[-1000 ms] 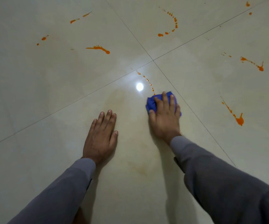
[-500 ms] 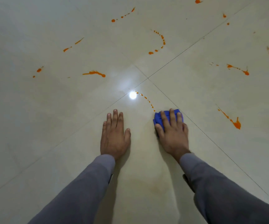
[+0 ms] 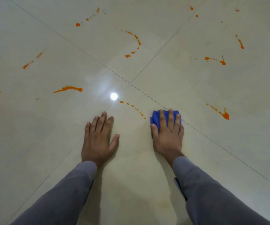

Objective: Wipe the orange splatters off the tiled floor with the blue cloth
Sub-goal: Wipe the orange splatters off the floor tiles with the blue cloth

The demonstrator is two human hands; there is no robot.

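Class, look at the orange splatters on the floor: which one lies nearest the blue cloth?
The dotted trail of small orange drops, running from the light's reflection down towards the blue cloth under the right hand. It ends just left of the cloth; every other splatter lies farther off.

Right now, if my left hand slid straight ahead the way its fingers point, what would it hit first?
Probably nothing solid. The left hand lies flat with fingers pointing up the picture, slightly right. Ahead is bare tile, then the bright light reflection and the start of the dotted orange trail, which it would likely smear first.
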